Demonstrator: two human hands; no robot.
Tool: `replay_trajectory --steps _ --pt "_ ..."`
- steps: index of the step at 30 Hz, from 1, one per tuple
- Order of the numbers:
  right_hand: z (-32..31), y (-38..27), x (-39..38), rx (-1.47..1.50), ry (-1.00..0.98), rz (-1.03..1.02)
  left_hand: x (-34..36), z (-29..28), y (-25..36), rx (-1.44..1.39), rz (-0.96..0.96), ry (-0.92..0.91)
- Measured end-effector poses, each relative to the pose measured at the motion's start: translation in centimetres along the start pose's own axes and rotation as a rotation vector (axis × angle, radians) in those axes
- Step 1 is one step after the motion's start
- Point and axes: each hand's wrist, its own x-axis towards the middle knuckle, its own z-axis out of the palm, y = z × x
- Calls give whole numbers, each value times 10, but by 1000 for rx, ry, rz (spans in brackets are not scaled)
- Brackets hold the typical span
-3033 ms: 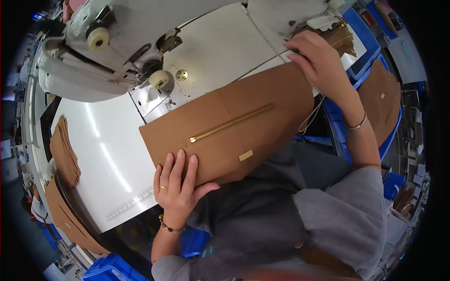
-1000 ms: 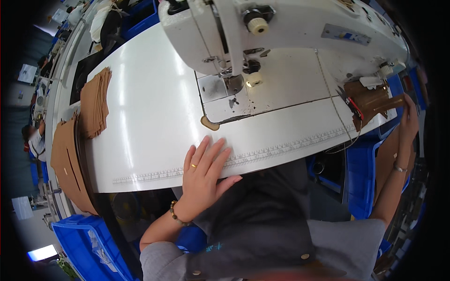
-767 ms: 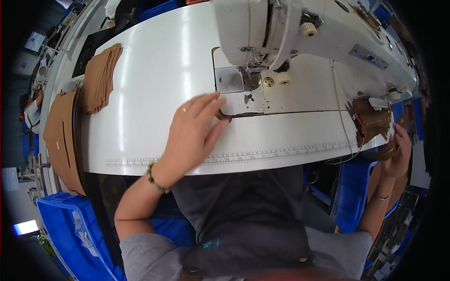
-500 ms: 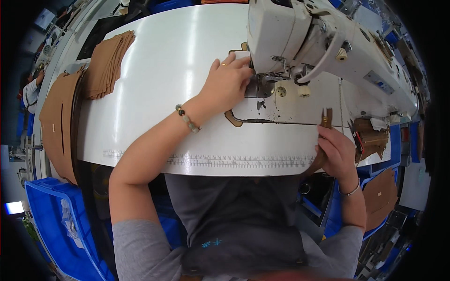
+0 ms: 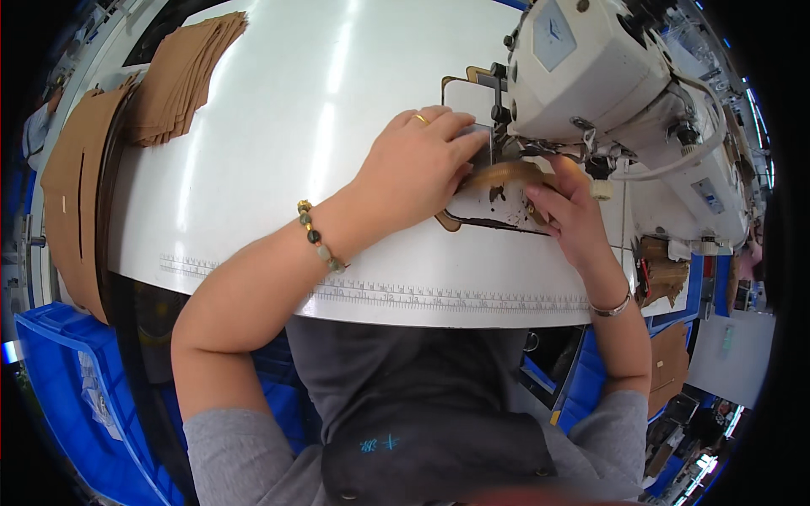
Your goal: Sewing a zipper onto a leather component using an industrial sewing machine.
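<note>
A brown zipper arches across the bed of a white sewing machine, just below the needle area. Its right part is pinched between the thumb and fingers of my right hand. My left hand lies at the left of the presser foot, fingers bent and close together; the zipper's left end runs in under it, and its fingertips are partly hidden. The metal needle plate shows beside those fingertips. The needle itself is hidden.
A fanned stack of brown fabric pieces lies at the far left, beside larger brown panels. More brown strips sit at the right. A printed ruler runs along the table's front edge. A blue crate stands lower left.
My right hand has moved up and left, bringing the zipper from the table's right front to the presser foot. My left hand stays by the plate. The view has shifted slightly.
</note>
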Motion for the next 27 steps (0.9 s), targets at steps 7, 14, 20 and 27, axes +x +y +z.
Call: replay_trajectory --steps 7,14,20,27 --pt "-2 -13 10 266 -230 218 -15 1 12 284 12 -123" --pt "-2 -2 11 77 -185 165 -12 -1 8 543 -55 -89" --pt "-5 -3 -20 -446 -202 -311 -9 -14 1 618 -99 -71" --pt "-15 28 -107 -805 -4 -944 -101 -64 63 234 86 157"
